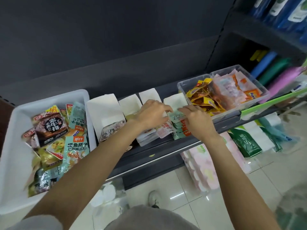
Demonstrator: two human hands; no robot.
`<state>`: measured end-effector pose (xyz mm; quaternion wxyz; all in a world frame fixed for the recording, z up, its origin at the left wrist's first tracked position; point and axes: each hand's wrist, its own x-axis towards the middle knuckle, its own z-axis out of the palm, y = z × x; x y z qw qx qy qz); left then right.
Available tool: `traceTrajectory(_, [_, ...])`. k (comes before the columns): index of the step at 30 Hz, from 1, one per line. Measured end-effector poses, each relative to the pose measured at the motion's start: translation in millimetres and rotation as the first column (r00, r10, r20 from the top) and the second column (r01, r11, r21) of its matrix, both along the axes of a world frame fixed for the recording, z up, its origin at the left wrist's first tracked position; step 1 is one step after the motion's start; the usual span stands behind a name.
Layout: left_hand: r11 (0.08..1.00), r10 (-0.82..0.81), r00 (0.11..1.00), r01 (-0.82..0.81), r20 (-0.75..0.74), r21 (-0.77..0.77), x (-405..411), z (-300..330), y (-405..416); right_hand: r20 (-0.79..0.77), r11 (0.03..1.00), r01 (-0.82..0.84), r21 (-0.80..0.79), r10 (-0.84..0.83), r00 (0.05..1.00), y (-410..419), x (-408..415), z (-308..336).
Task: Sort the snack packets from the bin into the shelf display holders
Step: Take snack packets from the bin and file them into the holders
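Note:
A white bin (15, 123) at the left holds several mixed snack packets (54, 130). A row of white paper display holders (106, 105) stands on the dark shelf. The rightmost holder (176, 100) contains a stack of teal packets (178, 128). Both hands meet over that stack. My left hand (152, 113) and my right hand (197, 120) each pinch the top teal packet (177, 115) with their fingertips. Pink-white packets (163, 131) lie in the neighbouring holder under my left hand.
A clear two-part tub (235, 112) with yellow and orange packets sits on the shelf to the right. Tissue packs (245, 141) and pink rolls stand on the tiled floor below. Coloured rolls (272, 70) fill the side shelf at right.

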<state>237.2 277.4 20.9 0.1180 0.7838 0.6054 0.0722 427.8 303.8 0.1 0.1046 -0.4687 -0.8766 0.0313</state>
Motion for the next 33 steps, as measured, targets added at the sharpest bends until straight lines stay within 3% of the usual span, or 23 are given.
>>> traceTrajectory(3, [0.956, 0.147, 0.964, -0.196, 0.223, 0.218, -20, 20, -45, -0.277, 0.996, -0.028, 0.079, 0.049, 0.96, -26, -17, 13])
traceTrajectory(5, [0.842, 0.214, 0.854, -0.407, 0.474, 0.353, -40, 31, -86, -0.477, 0.99, -0.137, 0.02, 0.13, 0.869, -52, -44, 24])
traceTrajectory(7, [0.675, 0.238, 0.743, -0.59, 0.626, 0.443, -65, 31, -131, -0.617, 0.947, -0.309, -0.085, 0.194, 0.763, -80, -79, 30])
traceTrajectory(9, [0.543, 0.333, 0.731, -0.665, 0.595, 0.513, -96, 20, -172, -0.688, 0.839, -0.488, -0.241, 0.207, 0.695, -104, -115, 32])
traceTrajectory(12, [0.59, 0.6, 0.71, -0.704, 0.369, 0.395, -147, -10, -221, -0.664, 0.534, -0.652, -0.538, 0.208, 0.718, -131, -169, 30])
traceTrajectory(14, [0.589, 0.732, 0.632, -0.775, 0.256, 0.228, -176, -29, -245, -0.622, 0.48, -0.669, -0.567, 0.282, 0.73, -145, -204, 24])
traceTrajectory(16, [0.554, 0.817, 0.552, -0.832, 0.167, 0.041, -197, -43, -257, -0.525, 0.55, -0.648, -0.527, 0.389, 0.757, -155, -236, 13])
traceTrajectory(19, [0.565, 0.815, 0.578, -0.807, -0.037, -0.17, -205, -49, -248, -0.224, 0.655, -0.566, -0.501, 0.533, 0.816, -166, -276, -6])
traceTrajectory(21, [0.555, 0.799, 0.587, -0.804, -0.133, -0.214, -199, -50, -235, -0.073, 0.686, -0.485, -0.542, 0.537, 0.84, -170, -295, -16])
traceTrajectory(23, [0.558, 0.8, 0.587, -0.804, -0.127, -0.203, -194, -52, -227, -0.036, 0.671, -0.436, -0.599, 0.521, 0.853, -172, -304, -23])
traceTrajectory(26, [0.548, 0.837, 0.528, -0.801, 0.147, -0.242, -205, -54, -231, -0.064, 0.693, -0.409, -0.594, 0.467, 0.882, -170, -303, -25])
traceTrajectory(28, [0.563, 0.815, 0.46, -0.773, 0.353, -0.293, -217, -49, -240, -0.19, 0.713, -0.437, -0.548, 0.403, 0.895, -168, -297, -18])
traceTrajectory(31, [0.643, 0.692, 0.295, -0.666, 0.658, -0.378, -229, -28, -255, -0.402, 0.783, -0.478, -0.399, 0.319, 0.858, -162, -290, 1])
traceTrajectory(33, [0.715, 0.618, 0.21, -0.551, 0.757, -0.43, -235, -10, -259, -0.469, 0.808, -0.424, -0.409, 0.213, 0.857, -152, -283, 13])
